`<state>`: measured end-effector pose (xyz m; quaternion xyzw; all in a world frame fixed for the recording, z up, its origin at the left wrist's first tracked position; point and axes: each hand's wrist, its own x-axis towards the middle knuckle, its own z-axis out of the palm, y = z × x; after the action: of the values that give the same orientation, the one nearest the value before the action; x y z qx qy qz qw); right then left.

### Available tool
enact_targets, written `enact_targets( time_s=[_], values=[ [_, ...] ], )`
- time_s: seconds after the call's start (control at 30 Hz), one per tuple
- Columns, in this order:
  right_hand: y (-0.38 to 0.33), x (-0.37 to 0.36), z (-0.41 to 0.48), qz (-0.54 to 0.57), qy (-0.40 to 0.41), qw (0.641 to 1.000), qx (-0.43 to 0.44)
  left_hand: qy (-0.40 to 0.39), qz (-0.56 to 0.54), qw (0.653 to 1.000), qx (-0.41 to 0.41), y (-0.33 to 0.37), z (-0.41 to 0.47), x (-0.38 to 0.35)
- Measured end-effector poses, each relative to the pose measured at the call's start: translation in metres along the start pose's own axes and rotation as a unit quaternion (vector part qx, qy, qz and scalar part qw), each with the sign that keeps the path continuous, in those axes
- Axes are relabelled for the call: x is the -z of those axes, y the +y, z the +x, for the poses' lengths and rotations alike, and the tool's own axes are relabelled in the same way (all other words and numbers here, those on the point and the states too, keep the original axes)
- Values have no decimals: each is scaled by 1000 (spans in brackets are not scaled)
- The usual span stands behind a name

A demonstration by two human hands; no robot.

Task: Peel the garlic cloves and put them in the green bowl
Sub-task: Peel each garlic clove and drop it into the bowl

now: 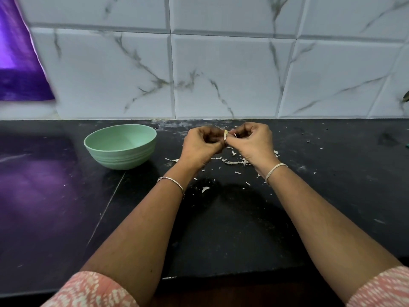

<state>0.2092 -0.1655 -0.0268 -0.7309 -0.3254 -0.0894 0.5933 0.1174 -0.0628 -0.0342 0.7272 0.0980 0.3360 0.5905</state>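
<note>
A pale garlic clove [225, 135] is held above the black counter, pinched between the fingertips of both hands. My left hand [202, 146] grips it from the left with curled fingers, and my right hand [252, 144] pinches it from the right. The green bowl [120, 149] stands on the counter to the left of my hands, about a hand's width away. What I see of its inside looks bare. White garlic skin scraps [234, 161] lie scattered on the counter below and around my hands.
The black counter [221, 229] runs up to a white marble-patterned tile wall [221, 74]. A purple sheet [20, 63] hangs at the far left and reflects on the counter. A small dark object [406, 96] shows at the right edge.
</note>
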Motion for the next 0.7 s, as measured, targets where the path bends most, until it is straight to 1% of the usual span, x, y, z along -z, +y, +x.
enact_targets(
  time_s=[0.17, 0.33, 0.43, 0.6, 0.7],
  values=[
    [3, 0, 1, 12, 2, 1000, 4, 6, 18, 1000, 1, -2, 2, 0],
    [3, 0, 2, 53, -13, 998, -23, 16, 29, 999, 1, -3, 4, 0],
    [4, 0, 2, 58, -11, 998, -23, 13, 31, 999, -2, -4, 4, 0],
    [5, 0, 4, 69, -18, 997, -30, 6, 10, 1000, 7, -4, 4, -1],
    [4, 2, 5, 71, -28, 997, -14, 7, -31, 999, 25, -4, 4, -1]
  ],
)
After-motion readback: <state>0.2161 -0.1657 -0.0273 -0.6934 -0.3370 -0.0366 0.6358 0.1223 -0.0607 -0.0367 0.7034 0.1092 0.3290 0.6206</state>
